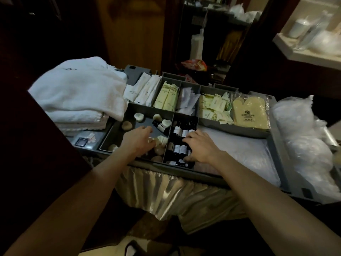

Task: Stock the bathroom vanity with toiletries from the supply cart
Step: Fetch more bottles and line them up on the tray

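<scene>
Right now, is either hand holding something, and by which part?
It cannot be told. The left hand is down among the round soaps, the right hand lies over the small dark bottles; no clear hold shows.

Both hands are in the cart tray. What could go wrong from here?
1. The right hand lies over closely packed dark bottles; lifting one may tip or drag its neighbours.
2. A stray bottle lies among the round soaps by the left hand; in this dim light a mixed-up grab seems possible.
</scene>
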The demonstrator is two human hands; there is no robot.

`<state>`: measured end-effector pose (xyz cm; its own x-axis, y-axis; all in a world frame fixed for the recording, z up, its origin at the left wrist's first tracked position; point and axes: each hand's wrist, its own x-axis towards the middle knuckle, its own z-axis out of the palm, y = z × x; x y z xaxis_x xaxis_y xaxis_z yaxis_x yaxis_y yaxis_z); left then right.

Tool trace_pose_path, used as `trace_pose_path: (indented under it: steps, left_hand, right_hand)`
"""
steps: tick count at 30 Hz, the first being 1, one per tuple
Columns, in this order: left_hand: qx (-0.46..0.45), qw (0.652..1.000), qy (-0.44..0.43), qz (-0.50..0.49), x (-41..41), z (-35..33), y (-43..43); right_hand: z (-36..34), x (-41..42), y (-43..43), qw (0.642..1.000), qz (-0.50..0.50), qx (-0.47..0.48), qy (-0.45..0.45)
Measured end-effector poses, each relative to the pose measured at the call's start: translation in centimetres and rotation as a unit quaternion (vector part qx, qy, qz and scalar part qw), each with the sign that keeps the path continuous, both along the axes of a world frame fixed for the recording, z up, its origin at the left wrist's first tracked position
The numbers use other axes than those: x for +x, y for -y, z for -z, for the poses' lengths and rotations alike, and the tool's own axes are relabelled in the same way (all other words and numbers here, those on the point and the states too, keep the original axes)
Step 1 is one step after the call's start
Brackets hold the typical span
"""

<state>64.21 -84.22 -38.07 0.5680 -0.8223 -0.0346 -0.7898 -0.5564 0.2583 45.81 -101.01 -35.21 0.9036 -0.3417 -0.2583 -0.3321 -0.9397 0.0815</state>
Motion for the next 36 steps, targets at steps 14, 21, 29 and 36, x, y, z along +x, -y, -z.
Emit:
trace_pose_path:
  steps: [14, 21, 29, 36]
  left_hand:
    - [-0.03, 0.999, -0.023, 0.023, 1.7, 1.1, -0.2]
    - [-0.026, 0.999, -0.013, 0.041, 1.9, 1.0, -0.3]
    - [-0.017, 0.999, -0.009, 0.048, 2.6, 0.5, -0.4]
    - [0.001, 0.998, -0.009, 0.059, 3.2, 0.7, 0.0]
  right_hand:
    - [0.1, 0.3, -1.7, 0.994, 0.09, 0.033, 0.045]
    - [1.3, 0.6, -3.2, 0.994, 0.098, 0.002, 0.043]
    - [0.7, 1.3, -4.3, 0.989, 0.137, -0.02, 0.042]
    - [-0.2, 2.2, -4.4, 0.986, 0.155, -0.036, 0.038]
